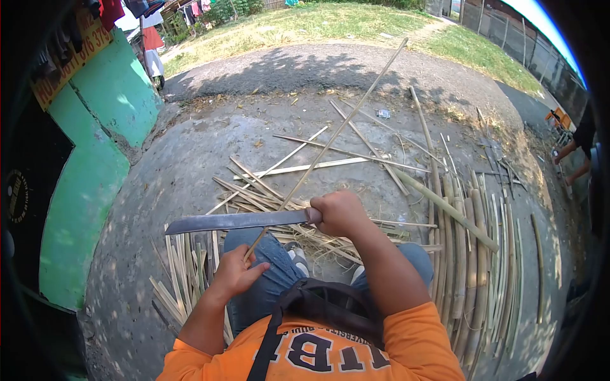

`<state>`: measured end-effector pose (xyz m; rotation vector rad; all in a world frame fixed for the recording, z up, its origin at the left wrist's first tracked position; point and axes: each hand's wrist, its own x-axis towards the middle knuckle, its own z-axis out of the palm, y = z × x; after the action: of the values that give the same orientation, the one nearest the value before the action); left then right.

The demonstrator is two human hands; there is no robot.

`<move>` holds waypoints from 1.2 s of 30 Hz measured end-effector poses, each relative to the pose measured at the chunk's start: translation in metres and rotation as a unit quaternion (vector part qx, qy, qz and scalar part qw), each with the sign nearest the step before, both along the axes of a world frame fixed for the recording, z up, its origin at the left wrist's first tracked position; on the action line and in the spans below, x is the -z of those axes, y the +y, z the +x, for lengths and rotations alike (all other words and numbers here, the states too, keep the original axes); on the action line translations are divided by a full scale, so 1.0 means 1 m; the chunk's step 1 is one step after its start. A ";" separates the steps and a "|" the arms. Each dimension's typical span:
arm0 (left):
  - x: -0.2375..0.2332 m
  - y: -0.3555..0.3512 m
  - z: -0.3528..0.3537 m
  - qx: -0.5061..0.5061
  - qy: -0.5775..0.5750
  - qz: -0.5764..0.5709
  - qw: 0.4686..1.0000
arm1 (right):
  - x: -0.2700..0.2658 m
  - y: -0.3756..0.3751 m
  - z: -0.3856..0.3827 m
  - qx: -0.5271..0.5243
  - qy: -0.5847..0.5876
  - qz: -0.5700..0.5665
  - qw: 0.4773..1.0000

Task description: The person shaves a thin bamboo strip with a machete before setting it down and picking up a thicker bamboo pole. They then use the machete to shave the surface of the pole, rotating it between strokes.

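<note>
My right hand (341, 214) is closed round the handle of a machete (238, 221), whose long flat blade points left across my lap. In my left hand (236, 274) is the near end of a long thin bamboo strip (328, 143), which slants up and away to the right. The blade crosses the strip just above my left fingers; whether it touches cannot be made out. Beneath the blade lies a pile of split bamboo pieces and shavings (311, 236), partly hidden by the machete and my right arm.
Bamboo poles and strips (476, 254) lie in a bundle to my right. More split strips (181, 273) are at my left, and loose ones (318, 166) cross the concrete ahead. A green wall (89, 171) stands at left. At far right another person's arm (572, 159) shows.
</note>
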<state>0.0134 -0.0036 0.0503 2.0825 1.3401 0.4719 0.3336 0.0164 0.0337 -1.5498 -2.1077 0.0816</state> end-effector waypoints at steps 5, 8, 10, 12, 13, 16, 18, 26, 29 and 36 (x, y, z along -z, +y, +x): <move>0.004 0.000 -0.023 0.029 -0.065 -0.099 0.993 | 0.008 0.010 0.041 0.145 0.105 0.011 0.984; 0.009 -0.003 -0.029 0.018 -0.104 -0.188 0.976 | 0.002 0.006 0.046 0.186 0.170 0.019 0.967; 0.003 -0.007 -0.026 0.007 -0.123 -0.244 0.962 | 0.007 0.008 0.043 0.172 0.186 0.030 0.967; -0.005 -0.008 -0.019 0.001 -0.146 -0.291 0.945 | 0.004 0.006 0.027 0.117 0.163 0.028 0.979; -0.004 -0.007 -0.017 0.007 -0.160 -0.302 0.940 | 0.002 0.003 0.016 0.089 0.151 0.026 0.984; -0.001 -0.005 -0.010 0.019 -0.192 -0.317 0.929 | -0.001 -0.005 -0.010 -0.011 0.052 0.056 0.997; -0.006 -0.003 -0.001 0.023 -0.199 -0.302 0.932 | 0.000 -0.006 -0.018 -0.039 0.020 0.061 0.997; -0.026 0.002 0.015 0.047 -0.203 -0.297 0.932 | 0.007 0.006 0.015 0.029 0.032 0.102 0.994; -0.025 0.002 0.010 0.048 -0.202 -0.315 0.926 | 0.005 0.005 0.028 0.096 0.075 0.073 0.990; -0.023 -0.001 0.009 0.045 -0.221 -0.329 0.917 | 0.006 0.005 0.006 0.041 0.107 0.106 0.988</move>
<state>0.0219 -0.0045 0.0732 1.3685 0.9518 0.3554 0.3397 0.0216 0.0272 -1.4323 -1.8220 -0.0053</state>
